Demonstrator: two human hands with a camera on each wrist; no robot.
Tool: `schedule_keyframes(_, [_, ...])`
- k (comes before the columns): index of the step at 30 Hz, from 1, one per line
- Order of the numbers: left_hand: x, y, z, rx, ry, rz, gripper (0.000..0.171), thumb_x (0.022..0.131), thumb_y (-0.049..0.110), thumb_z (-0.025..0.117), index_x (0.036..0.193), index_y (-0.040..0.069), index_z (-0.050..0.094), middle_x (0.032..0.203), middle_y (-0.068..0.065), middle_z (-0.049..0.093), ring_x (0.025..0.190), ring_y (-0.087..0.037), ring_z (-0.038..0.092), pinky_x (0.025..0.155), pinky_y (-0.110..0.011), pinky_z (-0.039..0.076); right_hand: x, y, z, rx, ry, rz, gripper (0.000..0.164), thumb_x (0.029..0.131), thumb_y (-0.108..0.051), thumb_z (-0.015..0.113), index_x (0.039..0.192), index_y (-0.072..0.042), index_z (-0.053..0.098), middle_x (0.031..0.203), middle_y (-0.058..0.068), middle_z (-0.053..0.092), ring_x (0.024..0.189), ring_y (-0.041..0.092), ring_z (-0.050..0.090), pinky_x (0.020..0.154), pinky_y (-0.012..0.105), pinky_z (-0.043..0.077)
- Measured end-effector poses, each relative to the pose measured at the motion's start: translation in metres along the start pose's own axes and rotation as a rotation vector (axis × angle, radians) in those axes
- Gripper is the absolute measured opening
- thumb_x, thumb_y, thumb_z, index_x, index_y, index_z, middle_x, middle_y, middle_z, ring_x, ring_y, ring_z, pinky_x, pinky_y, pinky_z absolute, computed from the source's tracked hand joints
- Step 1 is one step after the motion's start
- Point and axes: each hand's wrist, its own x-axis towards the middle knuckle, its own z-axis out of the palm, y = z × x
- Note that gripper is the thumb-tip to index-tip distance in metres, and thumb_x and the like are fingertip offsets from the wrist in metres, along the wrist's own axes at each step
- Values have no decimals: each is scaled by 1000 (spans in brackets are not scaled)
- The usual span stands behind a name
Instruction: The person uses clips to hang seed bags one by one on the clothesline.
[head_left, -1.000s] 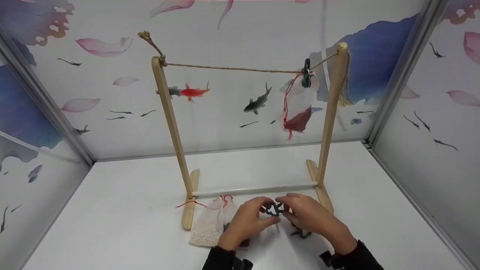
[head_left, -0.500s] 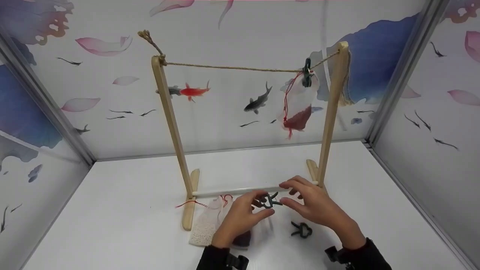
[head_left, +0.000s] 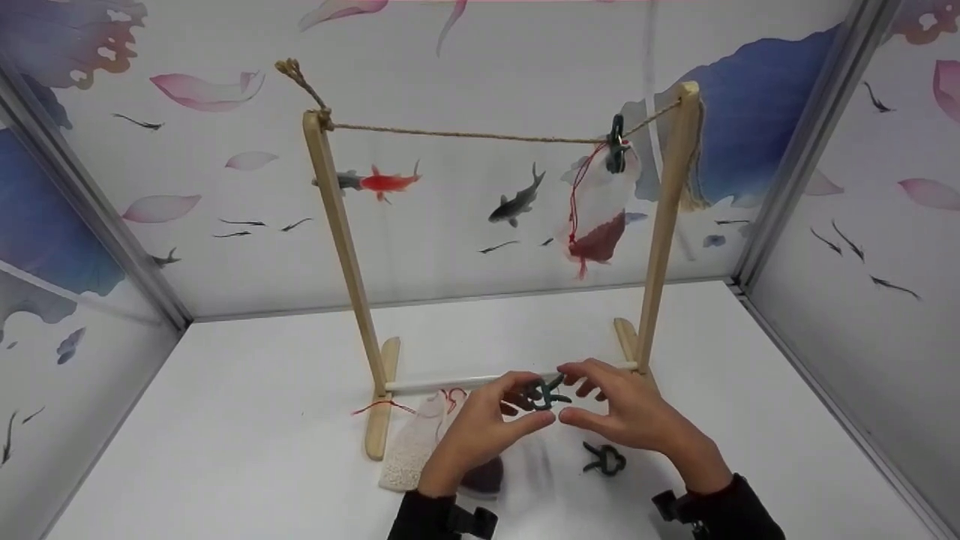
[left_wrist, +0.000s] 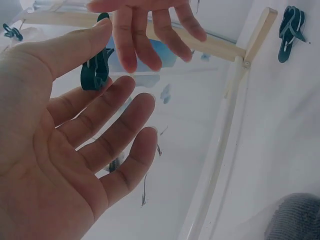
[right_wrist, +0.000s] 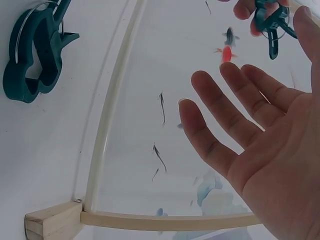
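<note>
Green clip (left_wrist: 97,73) partly behind left thumb (left_wrist: 75,44)

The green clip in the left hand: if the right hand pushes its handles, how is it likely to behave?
The green clip will probably feel stiff, since its frame looks like solid moulded plastic. Its handles may spring back, as a wire spring shows. It might twist, because the left hand seems to pinch it between thumb and fingers.
</note>
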Motion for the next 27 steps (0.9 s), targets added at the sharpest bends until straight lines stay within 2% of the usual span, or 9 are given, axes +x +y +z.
schedule_keyframes(6, [-1, 5, 1, -19, -52, 24, 52, 93, 40, 75, 135, 11, 62, 110, 4, 71, 98, -8, 66, 84, -40, 56, 0, 2, 2, 21, -6, -46, 29, 96, -35, 71, 117, -15, 65, 100, -10, 67, 84, 5, 64, 74, 34, 57])
schedule_keyframes(10, [-3, 6, 2, -50, -79, 18, 51, 93, 38, 74, 135, 12, 62, 112, 7, 70, 98, -9, 66, 85, -35, 55, -1, 2, 1, 49, -5, -64, 18, 96, -32, 72, 108, -20, 66, 91, -15, 65, 80, 2, 63, 71, 30, 55])
schedule_keyframes(14, [-3, 8, 2, -80, -102, 11, 51, 94, 37, 74, 138, 14, 61, 112, 8, 70, 99, -9, 67, 87, -35, 53, -2, 3, 1, 80, -11, -86, 15, 95, -31, 73, 105, -23, 65, 88, -17, 63, 77, 2, 63, 67, 28, 54])
schedule_keyframes(20, [-3, 7, 3, -108, -139, 24, 48, 97, 35, 71, 140, 17, 60, 114, 8, 69, 99, -9, 66, 86, -32, 53, -2, 1, 0, 28, -21, -118, 18, 94, -35, 74, 102, -22, 63, 84, -17, 60, 72, 1, 59, 63, 25, 52])
schedule_keyframes(24, [-3, 6, 4, -106, -142, 28, 50, 97, 35, 71, 140, 12, 59, 115, 7, 69, 99, -9, 66, 86, -32, 53, -2, -1, 0, -3, -16, -126, 19, 94, -36, 74, 97, -22, 62, 81, -17, 57, 69, 4, 58, 60, 24, 49])
schedule_keyframes(27, [-2, 7, 4, -93, -144, 34, 49, 97, 36, 70, 140, 12, 60, 115, 7, 69, 99, -8, 66, 86, -31, 53, -2, -1, 1, 6, -13, -123, 17, 94, -34, 74, 97, -22, 62, 80, -17, 56, 68, 4, 57, 59, 26, 49])
